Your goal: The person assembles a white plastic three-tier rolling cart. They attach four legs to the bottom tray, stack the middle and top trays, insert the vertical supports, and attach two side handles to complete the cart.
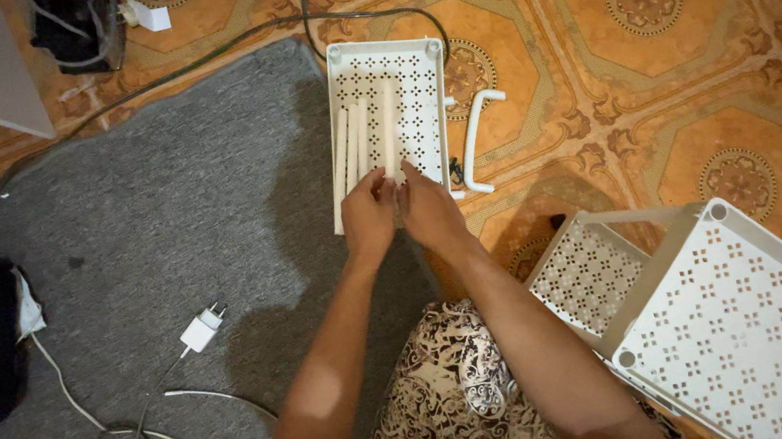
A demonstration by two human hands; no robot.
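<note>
Poles (365, 144), white, lie on perforated tray (414, 79) at 12 o'clock, on floor btwn grey rug (137, 229) and tiles. Left hand (368, 214) and right hand (427, 207) meet at pole ends; fingers pinched on one, w/ grip partly hidden. Handle (475, 141) at 1 o'clock; two more trays (747, 326) at 4.

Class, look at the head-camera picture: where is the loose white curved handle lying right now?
The white handle lies on the patterned floor tiles, just right of the perforated white tray and beyond the right hand.
</note>
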